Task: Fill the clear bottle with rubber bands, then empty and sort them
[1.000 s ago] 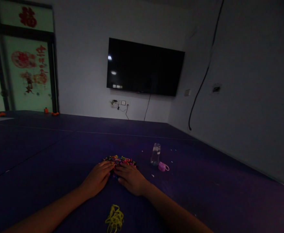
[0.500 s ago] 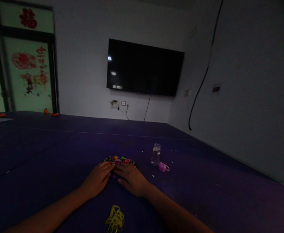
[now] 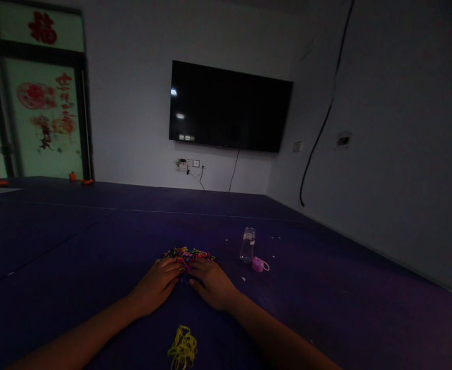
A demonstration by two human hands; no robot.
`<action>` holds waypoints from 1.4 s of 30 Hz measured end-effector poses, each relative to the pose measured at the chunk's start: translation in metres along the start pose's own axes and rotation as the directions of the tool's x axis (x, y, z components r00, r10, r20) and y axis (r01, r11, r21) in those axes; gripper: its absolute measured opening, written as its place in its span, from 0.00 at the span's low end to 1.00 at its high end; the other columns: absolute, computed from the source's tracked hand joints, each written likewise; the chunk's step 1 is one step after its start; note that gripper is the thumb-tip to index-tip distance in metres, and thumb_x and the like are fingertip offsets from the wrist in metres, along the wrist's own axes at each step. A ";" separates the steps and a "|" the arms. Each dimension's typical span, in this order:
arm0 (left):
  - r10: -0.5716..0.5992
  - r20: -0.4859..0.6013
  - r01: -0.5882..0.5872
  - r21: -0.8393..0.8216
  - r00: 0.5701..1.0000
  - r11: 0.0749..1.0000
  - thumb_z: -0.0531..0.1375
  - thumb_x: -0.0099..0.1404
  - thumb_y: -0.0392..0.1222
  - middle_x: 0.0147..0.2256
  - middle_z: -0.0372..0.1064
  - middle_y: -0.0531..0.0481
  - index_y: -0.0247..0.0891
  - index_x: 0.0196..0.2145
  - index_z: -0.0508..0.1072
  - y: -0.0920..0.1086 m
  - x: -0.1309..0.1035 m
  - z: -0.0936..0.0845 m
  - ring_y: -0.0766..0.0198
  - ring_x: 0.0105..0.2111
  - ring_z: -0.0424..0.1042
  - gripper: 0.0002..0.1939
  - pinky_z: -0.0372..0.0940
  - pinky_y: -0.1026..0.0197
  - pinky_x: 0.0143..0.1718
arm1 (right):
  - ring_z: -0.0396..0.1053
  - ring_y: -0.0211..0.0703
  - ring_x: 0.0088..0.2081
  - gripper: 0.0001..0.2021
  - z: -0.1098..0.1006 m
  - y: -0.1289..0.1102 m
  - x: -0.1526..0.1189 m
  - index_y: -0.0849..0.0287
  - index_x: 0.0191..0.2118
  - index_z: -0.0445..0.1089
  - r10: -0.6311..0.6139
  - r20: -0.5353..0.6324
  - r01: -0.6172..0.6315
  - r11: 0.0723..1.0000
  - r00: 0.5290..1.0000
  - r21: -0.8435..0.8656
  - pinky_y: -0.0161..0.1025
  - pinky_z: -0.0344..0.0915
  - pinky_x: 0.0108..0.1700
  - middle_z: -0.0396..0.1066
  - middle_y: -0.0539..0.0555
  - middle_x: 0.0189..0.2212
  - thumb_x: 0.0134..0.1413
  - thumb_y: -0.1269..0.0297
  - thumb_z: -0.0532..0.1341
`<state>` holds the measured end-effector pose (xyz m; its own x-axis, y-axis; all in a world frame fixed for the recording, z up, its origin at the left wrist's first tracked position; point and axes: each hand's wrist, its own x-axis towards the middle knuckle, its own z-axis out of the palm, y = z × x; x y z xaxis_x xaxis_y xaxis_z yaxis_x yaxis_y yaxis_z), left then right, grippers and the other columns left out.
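Note:
A pile of multicoloured rubber bands [image 3: 187, 253] lies on the purple table [image 3: 94, 246] in front of me. My left hand [image 3: 158, 283] rests on the near left side of the pile, palm down with the fingers stretched out. On the near right side, my right hand [image 3: 212, 283] lies the same way, its fingers over the bands. A narrow gap between the two hands shows some bands. Closer to me, a small heap of yellow rubber bands [image 3: 183, 347] sits apart from both hands. What lies under the fingers is hidden.
A clear plastic bottle [image 3: 248, 245] stands right of the pile, with a pink lid with a loop [image 3: 259, 264] beside it. Small white scraps [image 3: 243, 279] are scattered nearby. Orange objects [image 3: 87, 181] lie at the far left. A television [image 3: 231, 107] hangs on the far wall.
My hands have moved slightly apart, widening the gap between them, and more of the coloured bands show there. The yellow heap, bottle and lid have stayed in place.

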<state>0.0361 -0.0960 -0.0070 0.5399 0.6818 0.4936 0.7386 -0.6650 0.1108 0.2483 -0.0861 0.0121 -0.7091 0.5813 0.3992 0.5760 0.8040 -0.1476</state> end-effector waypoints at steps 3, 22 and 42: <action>0.003 0.025 -0.003 0.002 1.000 1.000 0.51 0.62 0.32 0.50 0.68 0.47 0.41 0.50 0.68 0.001 0.001 -0.002 0.56 0.54 0.61 0.19 0.58 0.47 0.53 | 0.60 0.46 0.54 0.16 0.000 0.000 0.000 0.57 0.51 0.67 -0.007 -0.004 0.007 1.000 1.000 0.002 0.44 0.54 0.56 0.65 0.55 0.53 0.59 0.64 0.52; 0.047 0.013 -0.047 -0.013 0.999 0.999 0.50 0.61 0.28 0.52 0.64 0.47 0.41 0.50 0.66 0.004 0.000 -0.004 0.57 0.54 0.60 0.20 0.56 0.48 0.54 | 0.57 0.46 0.56 0.17 -0.001 -0.001 -0.001 0.55 0.53 0.64 -0.021 0.027 0.022 0.999 0.999 -0.042 0.45 0.53 0.57 0.60 0.55 0.57 0.59 0.62 0.52; 0.060 -0.024 -0.060 -0.021 0.998 0.998 0.50 0.61 0.29 0.53 0.65 0.47 0.42 0.52 0.65 0.007 -0.001 -0.006 0.57 0.54 0.60 0.23 0.57 0.48 0.55 | 0.59 0.45 0.55 0.17 0.000 -0.001 0.000 0.59 0.53 0.64 -0.028 -0.021 0.027 0.998 0.999 -0.061 0.43 0.55 0.57 0.63 0.56 0.55 0.60 0.65 0.51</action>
<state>0.0382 -0.1026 -0.0013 0.5733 0.6332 0.5200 0.6960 -0.7112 0.0986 0.2483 -0.0869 0.0122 -0.7162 0.5559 0.4220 0.5808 0.8100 -0.0813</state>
